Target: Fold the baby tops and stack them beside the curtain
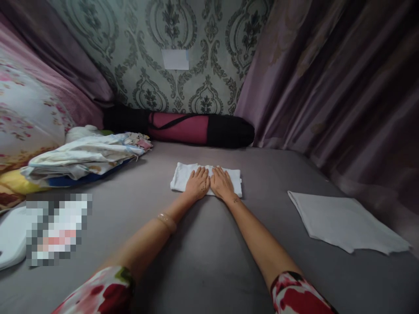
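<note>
A small white folded cloth (pixel 180 176) lies flat on the grey sheet, near the middle of the view. My left hand (pixel 197 182) rests palm down on its centre, fingers stretched forward. Beside it, my right hand (pixel 221 181) presses flat on the same cloth, with the two thumbs close together. Both ends of the cloth show past my hands; its middle is covered by them. Farther right, apart from my hands, lies a larger white folded cloth (pixel 343 220) with an uneven near edge.
At the back, a black and maroon long bag (pixel 180 128) lies along the patterned wall. Crumpled fabrics (pixel 85 155) are piled at left, by a floral pillow (pixel 26 100). A white object (pixel 15 235) and a blurred-out item sit near left. Purple curtains (pixel 304 87) hang at right.
</note>
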Motion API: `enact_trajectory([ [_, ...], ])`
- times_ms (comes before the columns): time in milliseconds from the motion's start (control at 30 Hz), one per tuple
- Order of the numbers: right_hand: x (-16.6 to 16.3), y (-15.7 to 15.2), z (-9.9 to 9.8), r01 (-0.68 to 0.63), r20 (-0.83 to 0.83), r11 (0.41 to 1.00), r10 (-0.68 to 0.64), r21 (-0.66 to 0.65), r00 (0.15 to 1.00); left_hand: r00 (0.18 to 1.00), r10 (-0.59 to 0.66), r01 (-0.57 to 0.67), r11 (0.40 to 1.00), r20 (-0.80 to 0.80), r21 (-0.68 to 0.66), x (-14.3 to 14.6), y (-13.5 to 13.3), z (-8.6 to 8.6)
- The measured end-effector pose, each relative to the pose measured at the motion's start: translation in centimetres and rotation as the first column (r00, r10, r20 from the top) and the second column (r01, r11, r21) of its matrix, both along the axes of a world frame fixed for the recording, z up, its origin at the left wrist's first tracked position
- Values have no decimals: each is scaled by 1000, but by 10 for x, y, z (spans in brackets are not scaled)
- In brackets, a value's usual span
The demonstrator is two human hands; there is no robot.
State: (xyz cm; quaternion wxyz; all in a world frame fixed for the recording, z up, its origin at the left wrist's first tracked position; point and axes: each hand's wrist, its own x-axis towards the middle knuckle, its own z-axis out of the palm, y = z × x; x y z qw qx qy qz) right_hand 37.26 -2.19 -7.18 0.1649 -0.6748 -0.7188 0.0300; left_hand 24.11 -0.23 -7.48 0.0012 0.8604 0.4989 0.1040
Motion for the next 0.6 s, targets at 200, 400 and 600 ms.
enact_trajectory([
  [200,-2,1,15,-47,-3,998,47,-46,999,1000,-15,16,999,10,-51,-7,9,18],
  [400,-14,-4,10,-89,21,995,90,-33,996,1000,-2,2,999,-4,-38,-15,13,3],
  [600,-7,-2,13,-107,6,989,108,-100,994,1000,9,-9,995,-6,-95,-18,15,7],
])
